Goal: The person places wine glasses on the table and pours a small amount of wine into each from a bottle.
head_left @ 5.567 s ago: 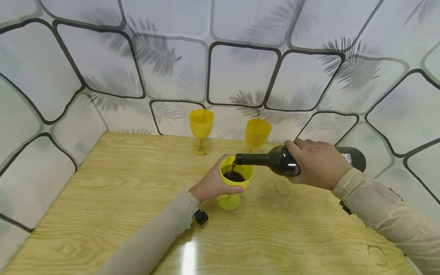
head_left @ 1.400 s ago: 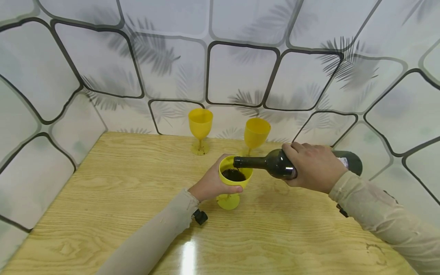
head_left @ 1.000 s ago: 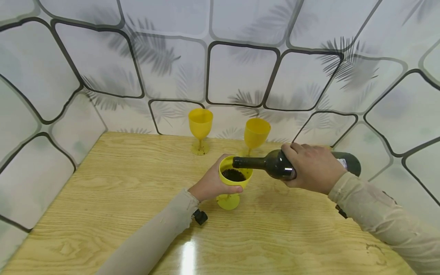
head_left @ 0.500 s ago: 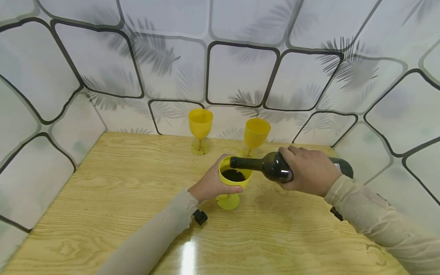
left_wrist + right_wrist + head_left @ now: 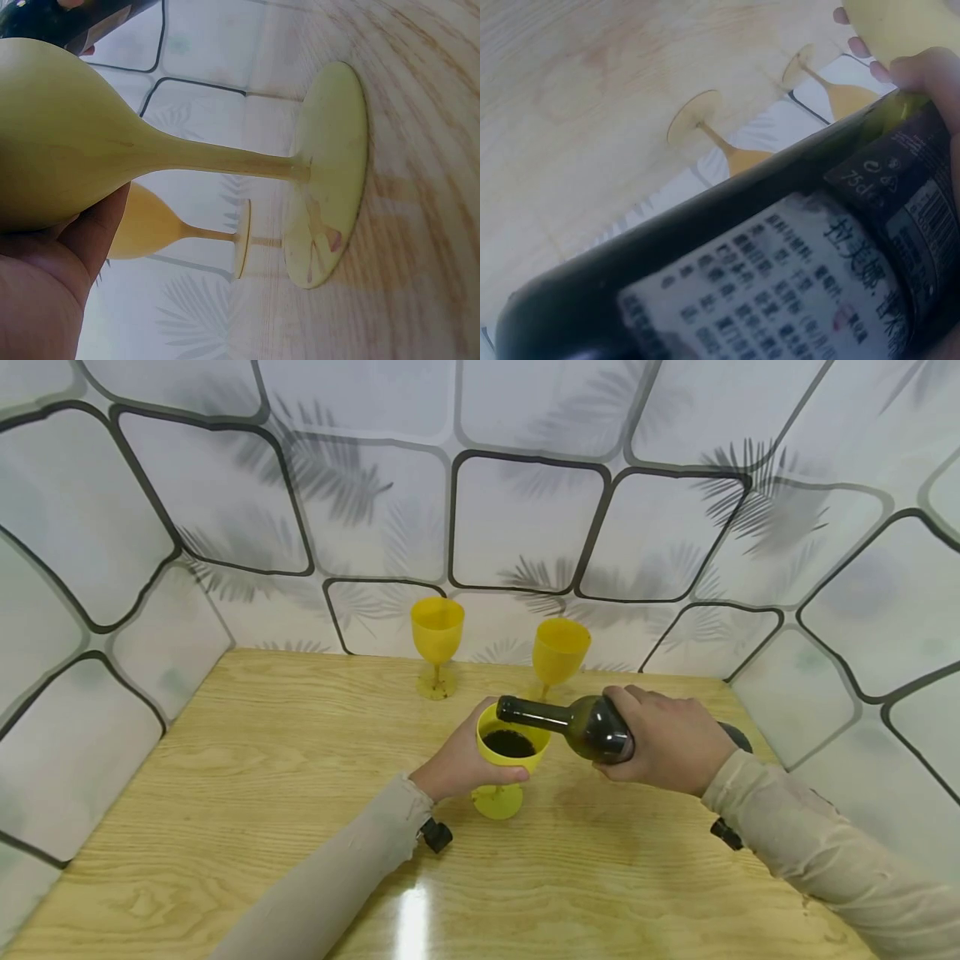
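Note:
In the head view my left hand holds a yellow goblet round its bowl, thumb along the near side. Dark liquid lies in it. The left wrist view shows the goblet's bowl and stem upright, its foot on the table. My right hand grips a dark green wine bottle lying nearly level. The bottle's mouth is over the goblet's far left rim, and no stream shows. Printed labels cover the bottle in the right wrist view; its far end is mostly behind my hand.
Two more yellow goblets stand at the back of the wooden table: one at left, one at right, partly behind the bottle. A patterned wall rises directly behind them.
The dark stream seen earlier from the bottle's mouth has stopped. The right hand has moved left and nearer, and the bottle's neck has tipped upward. The left hand and goblet stay in place.

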Motion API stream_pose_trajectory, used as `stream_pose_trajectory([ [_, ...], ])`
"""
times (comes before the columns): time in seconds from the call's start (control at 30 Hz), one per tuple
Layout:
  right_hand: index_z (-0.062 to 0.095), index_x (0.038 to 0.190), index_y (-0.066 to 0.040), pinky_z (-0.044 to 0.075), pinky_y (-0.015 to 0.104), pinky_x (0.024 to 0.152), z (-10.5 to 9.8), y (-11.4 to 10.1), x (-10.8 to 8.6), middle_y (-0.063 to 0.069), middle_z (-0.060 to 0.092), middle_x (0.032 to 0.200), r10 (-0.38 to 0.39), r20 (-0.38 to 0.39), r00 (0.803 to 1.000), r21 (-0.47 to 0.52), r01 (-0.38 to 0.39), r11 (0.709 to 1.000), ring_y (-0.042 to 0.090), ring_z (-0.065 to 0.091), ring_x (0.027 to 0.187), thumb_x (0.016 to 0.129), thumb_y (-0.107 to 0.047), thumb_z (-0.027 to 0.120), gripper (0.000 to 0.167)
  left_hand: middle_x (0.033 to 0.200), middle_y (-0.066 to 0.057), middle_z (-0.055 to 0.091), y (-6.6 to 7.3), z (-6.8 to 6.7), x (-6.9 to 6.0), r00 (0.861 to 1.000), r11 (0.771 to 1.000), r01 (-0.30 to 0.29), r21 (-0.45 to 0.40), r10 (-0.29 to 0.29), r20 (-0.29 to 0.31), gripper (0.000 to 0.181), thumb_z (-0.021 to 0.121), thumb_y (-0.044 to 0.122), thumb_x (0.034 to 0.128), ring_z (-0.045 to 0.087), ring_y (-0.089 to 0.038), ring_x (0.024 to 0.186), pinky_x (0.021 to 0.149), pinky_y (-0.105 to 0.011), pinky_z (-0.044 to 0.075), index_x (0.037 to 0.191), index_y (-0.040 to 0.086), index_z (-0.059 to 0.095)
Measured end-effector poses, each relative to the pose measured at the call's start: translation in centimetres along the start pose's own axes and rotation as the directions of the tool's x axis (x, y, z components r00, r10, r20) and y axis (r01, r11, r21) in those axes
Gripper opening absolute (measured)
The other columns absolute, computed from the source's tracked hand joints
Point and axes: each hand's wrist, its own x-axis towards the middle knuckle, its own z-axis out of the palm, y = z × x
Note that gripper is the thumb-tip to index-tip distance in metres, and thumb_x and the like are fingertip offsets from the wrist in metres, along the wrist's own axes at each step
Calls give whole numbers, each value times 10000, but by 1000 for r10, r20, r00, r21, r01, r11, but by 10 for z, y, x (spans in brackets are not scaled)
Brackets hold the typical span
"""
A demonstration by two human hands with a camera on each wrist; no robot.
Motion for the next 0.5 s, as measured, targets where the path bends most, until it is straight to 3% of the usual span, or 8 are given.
stream_pose_trajectory([
  [0.17, 550, 1216, -72, 552, 419, 521, 3, -1, -1, 60, 695, 913, 5, -17, 1000, 7, -5, 1000, 199, 670, 711, 644, -520, 909, 811, 1321, -52, 604, 1, 0, 0, 1000, 1000, 4, 6, -4, -6, 860, 897, 78, 795, 615, -236, 1162, 1024, -416, 514, 1471, 257, 397],
  [0.5, 541, 1229, -72, 567, 429, 530, 14, -2, -2, 66, 704, 931, -24, -84, 996, 27, 26, 999, 208, 690, 722, 632, -494, 913, 820, 1351, -151, 595, 0, 0, 0, 1000, 1000, -5, -6, 5, 1, 833, 887, 62, 802, 624, -239, 1154, 1014, -403, 528, 1457, 223, 399],
])
